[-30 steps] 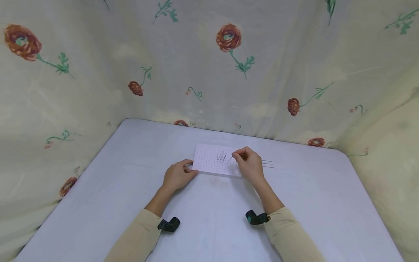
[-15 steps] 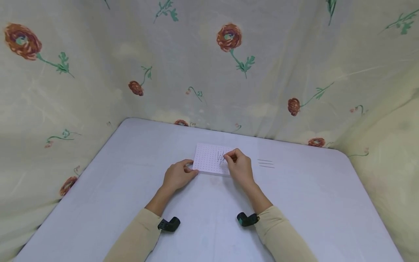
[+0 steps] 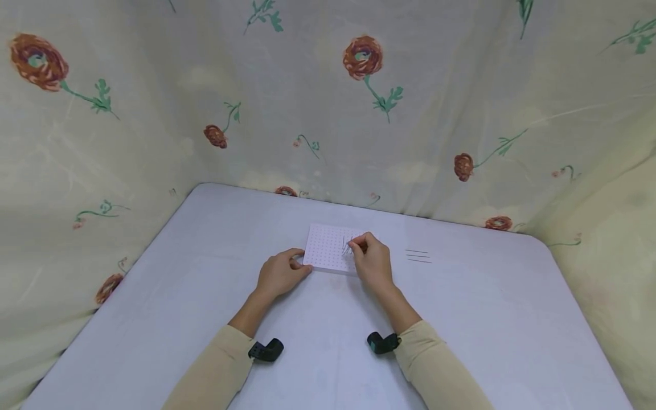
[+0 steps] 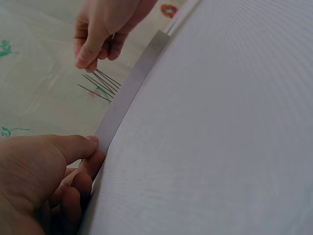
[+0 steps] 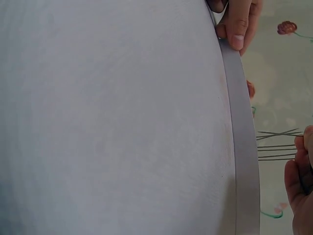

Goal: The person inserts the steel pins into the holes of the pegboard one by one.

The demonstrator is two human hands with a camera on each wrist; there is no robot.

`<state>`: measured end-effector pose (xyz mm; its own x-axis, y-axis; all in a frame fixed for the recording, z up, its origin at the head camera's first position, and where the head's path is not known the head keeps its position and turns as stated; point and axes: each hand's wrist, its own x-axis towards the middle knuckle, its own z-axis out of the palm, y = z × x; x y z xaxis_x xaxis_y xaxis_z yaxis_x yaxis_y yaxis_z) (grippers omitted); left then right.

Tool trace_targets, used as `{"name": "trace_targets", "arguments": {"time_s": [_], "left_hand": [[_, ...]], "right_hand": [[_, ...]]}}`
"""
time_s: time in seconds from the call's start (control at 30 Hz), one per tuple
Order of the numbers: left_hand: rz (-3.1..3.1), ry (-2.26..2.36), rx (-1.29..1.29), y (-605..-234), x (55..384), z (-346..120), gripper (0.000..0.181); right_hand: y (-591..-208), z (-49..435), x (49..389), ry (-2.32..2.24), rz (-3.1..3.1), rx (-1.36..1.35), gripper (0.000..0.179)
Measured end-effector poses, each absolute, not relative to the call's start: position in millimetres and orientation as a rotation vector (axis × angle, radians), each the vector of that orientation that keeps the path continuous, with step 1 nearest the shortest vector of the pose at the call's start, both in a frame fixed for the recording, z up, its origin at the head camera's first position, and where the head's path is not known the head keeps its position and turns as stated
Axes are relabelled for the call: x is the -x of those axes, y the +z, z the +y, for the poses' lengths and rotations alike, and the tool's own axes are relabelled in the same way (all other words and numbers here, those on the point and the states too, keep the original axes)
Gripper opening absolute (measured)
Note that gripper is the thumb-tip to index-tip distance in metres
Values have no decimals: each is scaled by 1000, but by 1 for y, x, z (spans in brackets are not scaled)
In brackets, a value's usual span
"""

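Observation:
A white board (image 3: pixel 322 246) with rows of small holes lies on the table. My left hand (image 3: pixel 279 274) holds its near left corner, thumb (image 4: pixel 82 146) against the front edge and the other fingers curled at the side. Several thin dark metal rods (image 4: pixel 95 87) stand up from the board, some slanting. Above them my right hand (image 3: pixel 374 263) pinches the upper end of a thin rod (image 5: pixel 281 134) between thumb and fingertips. That rod's lower end is at the board; whether it sits in a hole cannot be told. The right hand hides the board's right part.
Three more thin rods (image 3: pixel 418 255) lie side by side on the white table (image 3: pixel 487 319), to the right of the board. A floral curtain (image 3: pixel 287 85) hangs behind and at both sides of the table.
My right hand has moved left over the board with the pinched rod, to the standing rods, then nearly stopped. The left hand stays on the corner.

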<state>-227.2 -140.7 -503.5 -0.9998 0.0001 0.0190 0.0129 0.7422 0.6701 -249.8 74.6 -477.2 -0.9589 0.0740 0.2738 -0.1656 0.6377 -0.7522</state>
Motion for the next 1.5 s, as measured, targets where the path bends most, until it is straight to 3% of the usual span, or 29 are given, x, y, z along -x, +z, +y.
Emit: {"name": "trace_targets", "arguments": {"time_s": [1.5], "left_hand": [[-2922,-1104,-7,-499,224,-139,53]], "right_hand": [[-483,80,247,1227,-2725,-80,10]]}}
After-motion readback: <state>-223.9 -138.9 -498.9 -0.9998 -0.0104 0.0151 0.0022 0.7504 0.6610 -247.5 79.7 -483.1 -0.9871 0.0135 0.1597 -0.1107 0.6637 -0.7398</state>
